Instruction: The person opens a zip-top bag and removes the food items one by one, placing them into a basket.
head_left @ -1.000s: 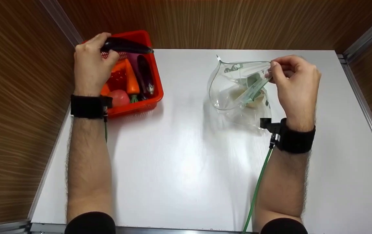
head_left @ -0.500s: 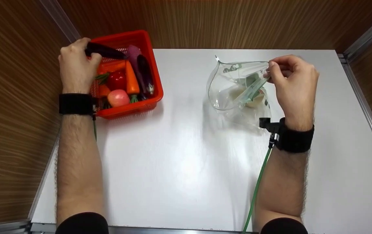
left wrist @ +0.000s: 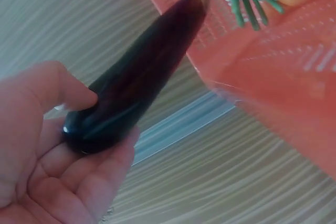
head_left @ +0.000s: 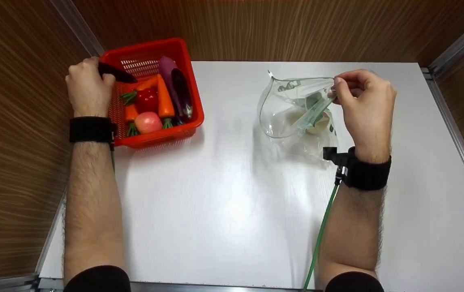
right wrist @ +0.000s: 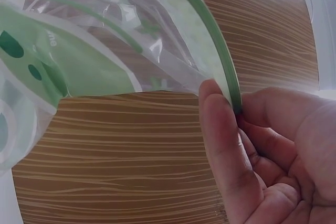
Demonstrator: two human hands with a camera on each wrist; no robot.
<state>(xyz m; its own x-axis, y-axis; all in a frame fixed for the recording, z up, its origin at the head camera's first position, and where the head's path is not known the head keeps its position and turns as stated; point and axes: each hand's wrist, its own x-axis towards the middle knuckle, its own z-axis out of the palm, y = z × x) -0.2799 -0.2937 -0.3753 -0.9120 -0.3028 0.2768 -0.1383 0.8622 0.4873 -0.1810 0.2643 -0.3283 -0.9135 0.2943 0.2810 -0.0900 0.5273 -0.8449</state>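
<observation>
My left hand (head_left: 90, 87) grips a dark, glossy eggplant (left wrist: 142, 77) by its blunt end, thumb on one side and fingers on the other. The eggplant's tapered end points over the left rim of the red basket (head_left: 157, 140). My right hand (head_left: 368, 107) pinches the green-edged mouth of a clear zip bag (right wrist: 105, 66) between thumb and fingers. In the head view the bag's mouth stands wide, facing left, and a pale round item (head_left: 319, 123) shows through its plastic.
Inside the basket lie carrots (head_left: 165, 99), a red pepper (head_left: 147, 100), a pink round fruit (head_left: 148, 122), another dark eggplant (head_left: 181, 91) and a purple vegetable (head_left: 167, 67). Wood-grain walls (head_left: 297, 30) enclose the white table (head_left: 215, 211). A green cable (head_left: 321, 235) runs along the right forearm.
My left hand has moved left and slightly toward me with the eggplant, from above the basket to its left rim. The right hand and bag have barely shifted.
</observation>
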